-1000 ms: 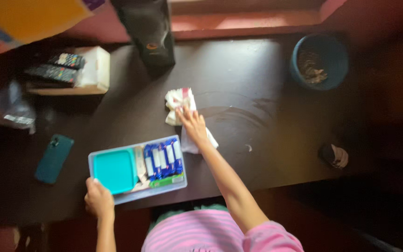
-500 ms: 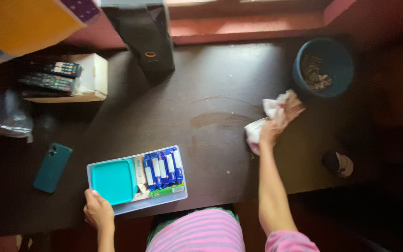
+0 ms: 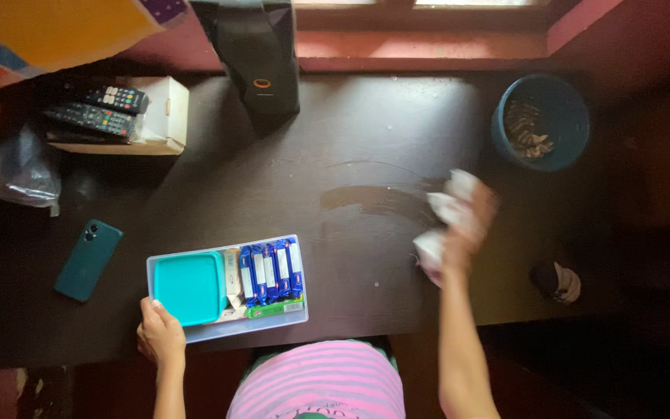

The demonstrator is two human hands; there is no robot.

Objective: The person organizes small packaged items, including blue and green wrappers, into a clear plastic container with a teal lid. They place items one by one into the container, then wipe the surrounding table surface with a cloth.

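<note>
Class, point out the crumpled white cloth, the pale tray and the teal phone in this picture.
crumpled white cloth (image 3: 447, 213): head view, on its upper folds, in the right hand.
pale tray (image 3: 226, 331): head view, on its near rim by the left hand.
teal phone (image 3: 87, 261): head view, middle of its back.

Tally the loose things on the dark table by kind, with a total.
Black remote controls on the white box: 2
Teal phone: 1
Grey tray of blue packets, held by the left hand: 1
Crumpled white cloth in the right hand: 1
Tall black bag: 1
Total: 6
</note>
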